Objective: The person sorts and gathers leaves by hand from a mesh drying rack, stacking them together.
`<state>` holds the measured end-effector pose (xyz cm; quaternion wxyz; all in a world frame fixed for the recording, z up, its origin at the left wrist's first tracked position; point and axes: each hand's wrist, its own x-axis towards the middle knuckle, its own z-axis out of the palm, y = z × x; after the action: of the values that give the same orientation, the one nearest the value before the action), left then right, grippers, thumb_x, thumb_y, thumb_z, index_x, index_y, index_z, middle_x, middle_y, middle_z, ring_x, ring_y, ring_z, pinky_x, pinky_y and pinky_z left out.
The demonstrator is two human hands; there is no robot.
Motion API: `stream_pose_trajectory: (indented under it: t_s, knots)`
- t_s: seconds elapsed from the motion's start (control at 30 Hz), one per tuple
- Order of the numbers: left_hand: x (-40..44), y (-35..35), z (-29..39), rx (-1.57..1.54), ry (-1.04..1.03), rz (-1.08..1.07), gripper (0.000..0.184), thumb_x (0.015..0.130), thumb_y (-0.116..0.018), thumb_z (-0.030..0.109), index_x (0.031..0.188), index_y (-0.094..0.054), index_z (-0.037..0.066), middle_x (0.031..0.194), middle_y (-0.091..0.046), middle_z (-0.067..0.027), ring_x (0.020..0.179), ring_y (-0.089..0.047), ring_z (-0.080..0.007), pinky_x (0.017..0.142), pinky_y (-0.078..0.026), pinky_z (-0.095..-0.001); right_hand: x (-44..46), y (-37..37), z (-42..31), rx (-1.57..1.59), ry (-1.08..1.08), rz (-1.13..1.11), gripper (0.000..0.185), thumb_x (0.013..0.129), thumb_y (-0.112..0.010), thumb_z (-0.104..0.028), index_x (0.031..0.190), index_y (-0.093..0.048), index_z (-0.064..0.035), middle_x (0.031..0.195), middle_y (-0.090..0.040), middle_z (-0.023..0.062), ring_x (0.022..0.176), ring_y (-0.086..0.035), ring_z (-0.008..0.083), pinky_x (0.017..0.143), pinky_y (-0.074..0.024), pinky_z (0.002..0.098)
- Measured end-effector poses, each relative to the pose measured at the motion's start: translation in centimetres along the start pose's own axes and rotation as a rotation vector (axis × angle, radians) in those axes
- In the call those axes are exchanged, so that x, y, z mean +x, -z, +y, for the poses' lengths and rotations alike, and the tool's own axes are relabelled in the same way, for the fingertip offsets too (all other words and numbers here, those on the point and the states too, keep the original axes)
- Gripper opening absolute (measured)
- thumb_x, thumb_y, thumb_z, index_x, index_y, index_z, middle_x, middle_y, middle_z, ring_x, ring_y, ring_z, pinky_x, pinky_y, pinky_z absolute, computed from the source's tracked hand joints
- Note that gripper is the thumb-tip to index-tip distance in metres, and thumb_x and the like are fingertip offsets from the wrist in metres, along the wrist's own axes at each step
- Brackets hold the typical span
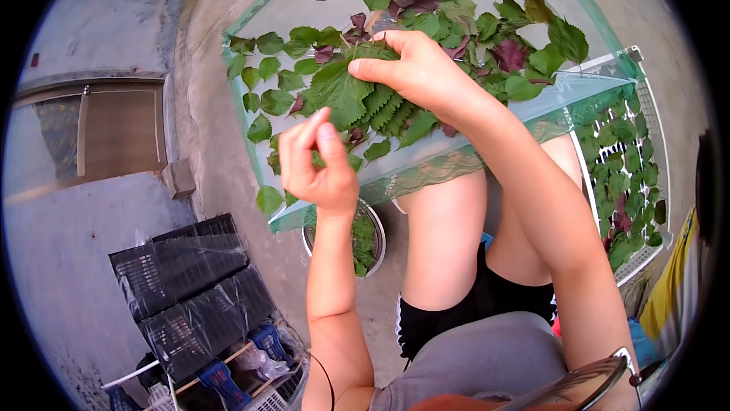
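A fanned stack of green leaves (340, 90) is held in my right hand (414, 69), its thumb lying on top near the stems. Below and to the left of the stack is my left hand (318, 164), with its fingers curled and the index finger and thumb pointing up. Whether anything small is between its fingers cannot be made out. Many loose green and purple leaves (456, 15) lie scattered over the table with a clear cover and green lace edge (437, 175), around and beneath both hands.
A white basket (644, 80) of leaves stands at the right. Under the table's near edge is a round white container (380, 247) with leaves. Black crates (201, 289) sit at the lower left. My legs are beneath the table's front edge.
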<state>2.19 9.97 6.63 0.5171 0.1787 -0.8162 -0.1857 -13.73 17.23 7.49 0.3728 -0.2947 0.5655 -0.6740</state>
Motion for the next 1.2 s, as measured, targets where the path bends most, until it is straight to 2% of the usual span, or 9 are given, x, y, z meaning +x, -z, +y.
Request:
stream_pose_trajectory:
  t_s: [0.17, 0.3, 0.43, 0.47, 0.53, 0.77, 0.87, 1.0, 1.2]
  knots:
    - [0.6, 0.1, -3.3, -0.147, 0.431, 0.006, 0.019, 0.089, -0.058, 0.013, 0.099, -0.066, -0.001, 0.076, -0.061, -0.0023, 0.062, -0.046, -0.0037, 0.053, -0.035, -0.0178, 1.0, 0.7, 0.6, -0.076, 0.093, 0.176, 0.037, 0.074, -0.068, -0.025, 0.095, -0.064, 0.0053, 0.073, -0.065, 0.0107, 0.068, -0.061, 0.0165, 0.065, -0.049, 0.0319]
    - [1.4, -1.3, -6.6, -0.17, 0.76, -0.651, 0.023, 0.088, -0.06, 0.016, 0.105, -0.065, 0.001, 0.087, -0.067, -0.0038, 0.069, -0.055, -0.0074, 0.063, -0.044, -0.0214, 1.5, 1.1, 0.2, 0.108, 0.076, 0.258, 0.033, 0.078, -0.066, -0.021, 0.098, -0.062, 0.0046, 0.076, -0.065, 0.0085, 0.067, -0.059, 0.0138, 0.063, -0.0485, 0.03]
    - [-0.7, -4.8, -10.8, 0.148, 0.775, -1.192, 0.036, 0.083, -0.065, 0.022, 0.112, -0.062, -0.001, 0.085, -0.066, -0.0064, 0.07, -0.058, -0.0125, 0.064, -0.047, -0.0267, 1.5, 0.9, -0.1, 0.183, 0.091, 0.252, 0.033, 0.078, -0.066, -0.021, 0.098, -0.062, 0.0047, 0.08, -0.066, 0.0091, 0.07, -0.06, 0.0141, 0.065, -0.0486, 0.0297]
    - [-1.3, -5.4, -12.0, 0.148, 0.773, -1.19, 0.036, 0.083, -0.065, 0.022, 0.112, -0.062, -0.001, 0.085, -0.066, -0.0064, 0.07, -0.058, -0.0125, 0.064, -0.047, -0.0267, 1.4, 0.8, -0.1, 0.192, 0.089, 0.258, 0.032, 0.079, -0.066, -0.021, 0.098, -0.062, 0.0043, 0.082, -0.066, 0.0095, 0.071, -0.06, 0.0142, 0.066, -0.0486, 0.0296]
    - [-2.6, -6.6, -14.0, 0.25, 0.791, -1.342, 0.051, 0.077, -0.072, 0.027, 0.117, -0.06, -0.001, 0.1, -0.067, -0.014, 0.09, -0.064, -0.0227, 0.084, -0.049, -0.0318, 1.4, 0.6, -0.1, 0.202, 0.088, 0.267, 0.031, 0.079, -0.066, -0.02, 0.097, -0.062, 0.004, 0.083, -0.066, 0.0098, 0.073, -0.06, 0.0143, 0.067, -0.0486, 0.0295]
    - [-3.2, -8.2, -14.5, 0.22, 0.792, -1.423, 0.068, 0.065, -0.082, 0.02, 0.122, -0.054, -0.004, 0.099, -0.067, -0.0127, 0.09, -0.064, -0.0222, 0.083, -0.049, -0.0316, 1.8, 1.1, 0.0, 0.173, 0.085, 0.265, 0.029, 0.077, -0.067, -0.022, 0.091, -0.063, 0.0021, 0.074, -0.065, 0.0086, 0.065, -0.06, 0.0145, 0.062, -0.0491, 0.031]
    - [-3.3, -7.6, -15.0, 0.161, 0.845, -1.373, 0.045, 0.069, -0.079, 0.012, 0.108, -0.061, -0.004, 0.083, -0.068, -0.0072, 0.078, -0.063, -0.0161, 0.075, -0.048, -0.0288, 1.9, 1.1, 0.1, 0.171, 0.088, 0.263, 0.029, 0.076, -0.067, -0.024, 0.089, -0.063, 0.0019, 0.071, -0.064, 0.0085, 0.063, -0.06, 0.0148, 0.061, -0.0489, 0.0313]
    - [-1.7, -6.5, -13.6, 0.057, 1.002, -1.25, 0.015, 0.079, -0.07, 0.009, 0.091, -0.064, 0.003, 0.082, -0.064, -0.0004, 0.07, -0.057, -0.01, 0.068, -0.047, -0.0254, 2.2, 0.9, 0.5, 0.125, 0.125, 0.299, 0.03, 0.075, -0.067, -0.025, 0.086, -0.062, 0.0019, 0.069, -0.063, 0.0087, 0.063, -0.059, 0.0155, 0.061, -0.0484, 0.0314]
    - [-0.3, -3.4, -13.4, -0.308, 1.217, -0.941, 0.007, 0.083, -0.063, 0.012, 0.087, -0.061, 0.006, 0.082, -0.062, 0.0001, 0.07, -0.057, -0.0093, 0.069, -0.05, -0.0263, 1.8, 1.0, 0.2, 0.181, 0.085, 0.246, 0.03, 0.075, -0.067, -0.024, 0.088, -0.063, 0.0033, 0.073, -0.064, 0.0099, 0.068, -0.061, 0.0154, 0.065, -0.049, 0.0319]
